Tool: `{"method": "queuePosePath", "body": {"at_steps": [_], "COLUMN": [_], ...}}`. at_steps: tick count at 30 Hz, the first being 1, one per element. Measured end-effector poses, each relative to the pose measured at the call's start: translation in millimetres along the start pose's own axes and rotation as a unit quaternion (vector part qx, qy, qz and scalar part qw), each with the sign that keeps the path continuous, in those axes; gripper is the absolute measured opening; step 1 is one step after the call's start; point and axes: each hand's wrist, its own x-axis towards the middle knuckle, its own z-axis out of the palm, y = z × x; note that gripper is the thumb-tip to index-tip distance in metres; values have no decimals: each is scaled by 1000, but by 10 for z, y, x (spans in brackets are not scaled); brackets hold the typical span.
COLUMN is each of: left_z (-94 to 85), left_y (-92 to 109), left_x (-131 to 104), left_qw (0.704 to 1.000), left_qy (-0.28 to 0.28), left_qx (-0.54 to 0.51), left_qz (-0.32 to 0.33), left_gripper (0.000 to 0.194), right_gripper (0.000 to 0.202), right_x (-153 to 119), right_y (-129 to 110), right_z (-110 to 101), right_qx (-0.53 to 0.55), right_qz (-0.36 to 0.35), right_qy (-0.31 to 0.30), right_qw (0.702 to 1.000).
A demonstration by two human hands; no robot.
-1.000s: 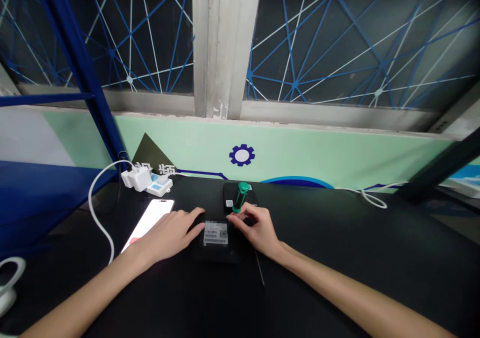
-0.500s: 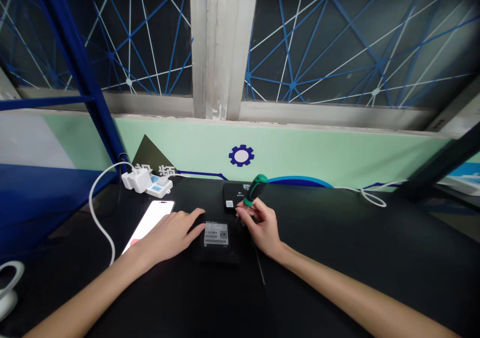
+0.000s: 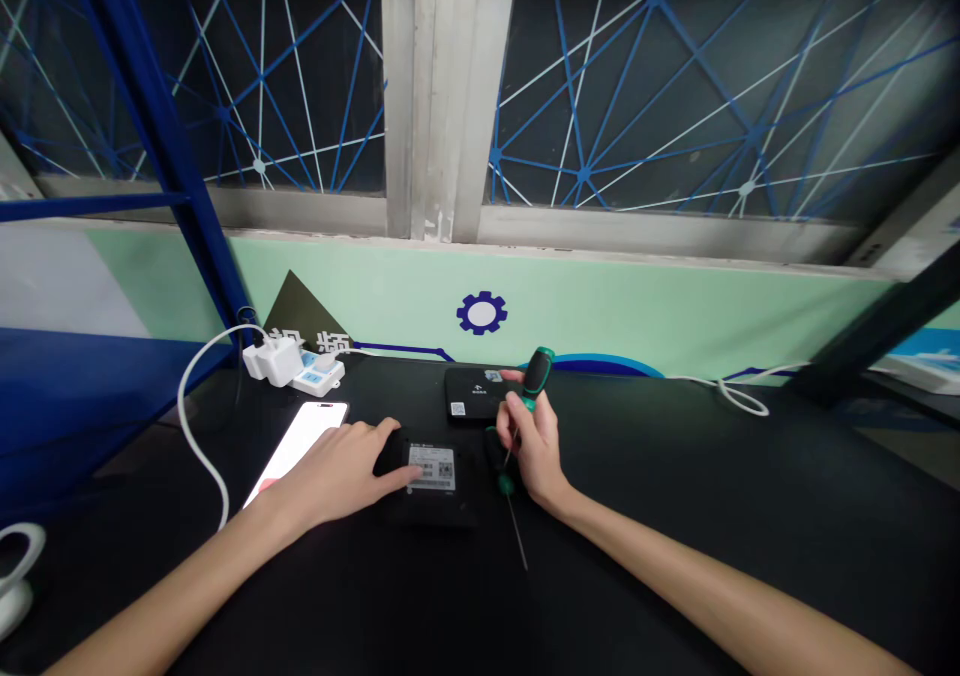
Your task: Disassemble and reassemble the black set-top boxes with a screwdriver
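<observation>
A green-and-black screwdriver [image 3: 537, 374] stands tilted, handle up, in my right hand [image 3: 534, 444], whose fingers are closed around its lower part. Under that hand, a second green-handled screwdriver [image 3: 506, 484] lies on the table with its thin shaft pointing toward me. My left hand [image 3: 346, 471] spreads its fingers at the left side of a black flat box [image 3: 439, 511]. The thumb rests on the box's white printed label, and the index finger reaches its far left corner. Behind, another black box [image 3: 469, 386] with small stickers lies partly covered by my right fingers.
A lit phone [image 3: 300, 441] lies under and beside my left forearm. White plugs sit in a power strip [image 3: 319, 371] at the back left, with a white cable [image 3: 196, 426] curving forward. Another white cable [image 3: 739, 396] lies back right. The wall [image 3: 375, 291] bounds the black table.
My right hand has moved slightly right with the screwdriver, uncovering the second screwdriver's handle. My left thumb has slid further onto the label.
</observation>
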Motion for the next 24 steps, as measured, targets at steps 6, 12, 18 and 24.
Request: {"method": "queuePosePath", "body": {"at_steps": [6,12,18,24], "left_z": [-26,-11,69,97], "left_y": [12,-6,-10,-13], "left_x": [0,5,2,42], "left_qw": [1000,999,998,994], "left_qy": [1,-17,2,44], "left_qx": [-11,-27,-47,-80], "left_qz": [-10,-2,38,68], "left_gripper": [72,69,61,44], "right_gripper": [46,38,36,31], "right_x": [55,120,139,190], "right_y": [33,16,-90,-280], "right_z": [-30,-61,-155,-269], "right_qx": [-2,25,-32,-137], "right_qz": [17,40,48,86], "right_qy": [32,23,3,-56], "right_qw": [999,999,998,985]}}
